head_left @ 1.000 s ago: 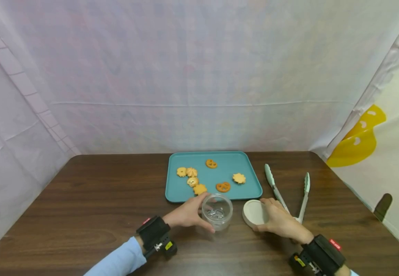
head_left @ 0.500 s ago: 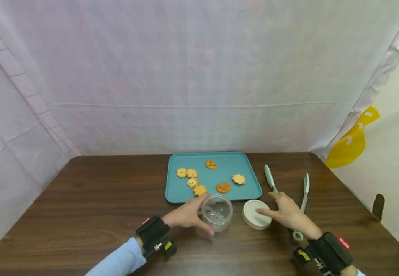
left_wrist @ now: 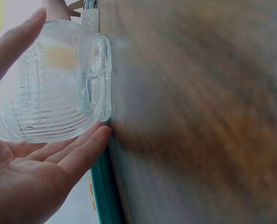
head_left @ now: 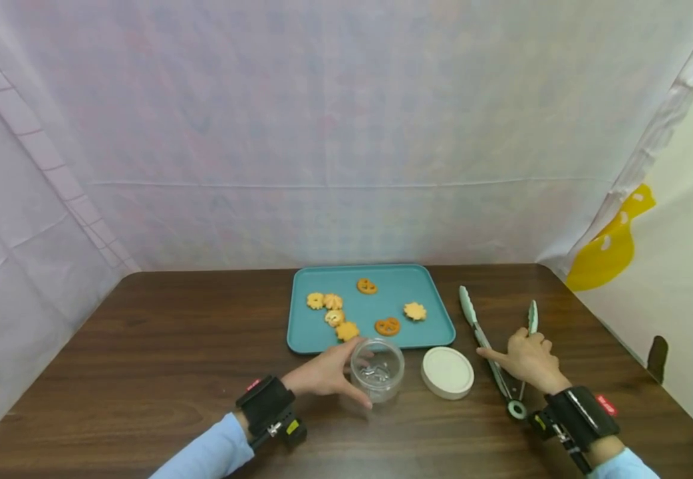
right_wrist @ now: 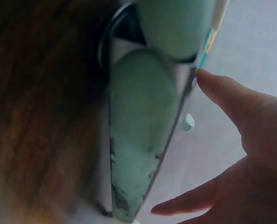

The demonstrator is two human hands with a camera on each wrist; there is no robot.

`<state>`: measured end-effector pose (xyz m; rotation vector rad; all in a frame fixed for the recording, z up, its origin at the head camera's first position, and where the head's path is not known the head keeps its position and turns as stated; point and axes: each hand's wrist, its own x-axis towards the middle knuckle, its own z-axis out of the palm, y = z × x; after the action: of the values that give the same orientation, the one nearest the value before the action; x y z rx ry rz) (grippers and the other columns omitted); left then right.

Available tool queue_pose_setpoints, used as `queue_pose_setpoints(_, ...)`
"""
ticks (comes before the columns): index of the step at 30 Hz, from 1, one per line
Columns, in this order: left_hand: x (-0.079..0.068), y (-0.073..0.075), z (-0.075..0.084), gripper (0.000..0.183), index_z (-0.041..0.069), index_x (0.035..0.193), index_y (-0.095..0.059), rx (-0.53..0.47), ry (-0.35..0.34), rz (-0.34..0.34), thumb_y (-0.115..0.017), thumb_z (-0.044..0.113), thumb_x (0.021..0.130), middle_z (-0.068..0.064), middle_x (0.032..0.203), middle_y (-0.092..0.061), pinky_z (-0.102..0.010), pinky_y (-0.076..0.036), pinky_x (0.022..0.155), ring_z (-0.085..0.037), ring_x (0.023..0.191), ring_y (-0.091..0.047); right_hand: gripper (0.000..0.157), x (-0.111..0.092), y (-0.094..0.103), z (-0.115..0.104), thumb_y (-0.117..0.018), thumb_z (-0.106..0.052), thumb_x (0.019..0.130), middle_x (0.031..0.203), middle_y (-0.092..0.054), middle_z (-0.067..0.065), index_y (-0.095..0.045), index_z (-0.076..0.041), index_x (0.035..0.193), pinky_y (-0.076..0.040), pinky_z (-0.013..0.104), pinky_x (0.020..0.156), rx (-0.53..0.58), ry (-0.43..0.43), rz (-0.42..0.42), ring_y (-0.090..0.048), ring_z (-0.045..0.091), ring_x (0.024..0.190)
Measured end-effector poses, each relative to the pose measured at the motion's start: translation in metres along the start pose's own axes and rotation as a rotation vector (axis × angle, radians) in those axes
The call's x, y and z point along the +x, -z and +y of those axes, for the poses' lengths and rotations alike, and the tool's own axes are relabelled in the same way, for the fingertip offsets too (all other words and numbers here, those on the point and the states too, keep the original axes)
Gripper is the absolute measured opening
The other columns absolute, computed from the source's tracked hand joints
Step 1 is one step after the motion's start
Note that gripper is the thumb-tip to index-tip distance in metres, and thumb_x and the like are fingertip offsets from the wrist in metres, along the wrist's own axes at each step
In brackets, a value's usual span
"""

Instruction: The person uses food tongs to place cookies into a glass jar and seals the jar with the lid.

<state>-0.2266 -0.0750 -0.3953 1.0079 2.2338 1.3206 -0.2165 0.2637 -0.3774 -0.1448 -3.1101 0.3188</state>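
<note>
Tongs (head_left: 500, 377) lie splayed in a V on the dark wooden counter (head_left: 161, 346), right of the white round lid (head_left: 447, 372); their legs are metal, their tips pale green and scalloped, and a pale green ring sits at the joined near end. Clear, ribbed and round-mouthed, the glass jar (head_left: 387, 374) stands upright on the counter near the front edge of the blue tray (head_left: 394, 269), which bears cookies (head_left: 346, 330) and pretzels (head_left: 388, 326). Palm down, the right hand (head_left: 533, 364) spreads over the tongs — thumb stretched toward the left leg, fingers parted and gripping nothing; whether they touch the metal I cannot tell. On the other side, the left hand (head_left: 328, 371) reaches in from the left and cups the jar — thumb on the near side, fingers round the far side.
</note>
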Motion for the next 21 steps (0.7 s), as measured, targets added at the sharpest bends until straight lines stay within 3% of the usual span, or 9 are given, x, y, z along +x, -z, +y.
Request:
queue_pose_setpoints(3, 0.000, 0.000, 0.000, 0.083, 0.009, 0.133, -0.034, -0.009, -0.002, -0.005, -0.080, 0.011, 0.064, -0.013, 0.129, -0.044, -0.028, -0.043, 0.094, -0.027, 0.119, -0.043, 0.098, 0.005, -0.002, 0.003, -0.054, -0.062, 0.076, 0.075, -0.041, 0.041, -0.037, 0.032, 0.096, -0.044, 0.043, 0.049, -0.035, 0.010, -0.021, -0.047, 0.046, 0.067)
queue_pose_setpoints(6, 0.000, 0.001, 0.000, 0.082, 0.009, 0.133, -0.033, -0.018, -0.005, -0.012, -0.079, 0.010, 0.064, -0.014, 0.130, -0.043, -0.028, -0.043, 0.093, -0.028, 0.120, -0.042, 0.104, 0.010, -0.003, 0.004, -0.054, -0.064, 0.074, 0.074, -0.040, 0.041, -0.034, 0.035, 0.096, -0.043, 0.043, 0.050, -0.050, 0.008, -0.043, -0.046, 0.046, 0.067)
queue_pose_setpoints(9, 0.000, 0.001, -0.001, 0.082, 0.009, 0.133, -0.033, -0.021, -0.007, -0.011, -0.079, 0.010, 0.065, -0.014, 0.130, -0.043, -0.028, -0.043, 0.093, -0.028, 0.120, -0.041, 0.111, 0.014, -0.002, 0.003, -0.057, -0.064, 0.071, 0.080, -0.038, 0.045, -0.027, 0.037, 0.102, -0.045, 0.050, 0.056, -0.030, -0.036, -0.073, -0.046, 0.051, 0.073)
queue_pose_setpoints(13, 0.000, 0.000, -0.002, 0.082, 0.009, 0.133, -0.034, -0.024, -0.009, -0.008, -0.079, 0.011, 0.065, -0.014, 0.130, -0.043, -0.029, -0.043, 0.094, -0.028, 0.121, -0.041, 0.117, 0.018, -0.001, 0.001, -0.063, -0.058, 0.070, 0.090, -0.032, 0.050, -0.011, 0.037, 0.113, -0.048, 0.049, 0.056, 0.024, -0.091, -0.104, -0.050, 0.049, 0.070)
queue_pose_setpoints(17, 0.001, 0.000, -0.003, 0.082, 0.009, 0.133, -0.034, -0.011, -0.015, -0.004, -0.080, 0.012, 0.064, -0.014, 0.130, -0.043, -0.029, -0.043, 0.094, -0.028, 0.121, -0.041, 0.115, 0.019, -0.001, 0.002, -0.065, -0.048, 0.073, 0.100, -0.021, 0.059, 0.000, 0.038, 0.114, -0.050, 0.044, 0.051, 0.055, -0.068, -0.108, -0.053, 0.047, 0.064)
queue_pose_setpoints(21, 0.001, 0.000, -0.003, 0.083, 0.010, 0.132, -0.034, 0.006, -0.017, -0.001, -0.080, 0.013, 0.063, -0.013, 0.130, -0.043, -0.029, -0.043, 0.093, -0.028, 0.121, -0.041, 0.116, 0.017, -0.001, 0.006, -0.064, -0.048, 0.075, 0.101, -0.019, 0.062, 0.005, 0.037, 0.115, -0.050, 0.047, 0.057, 0.102, -0.035, -0.125, -0.052, 0.051, 0.073)
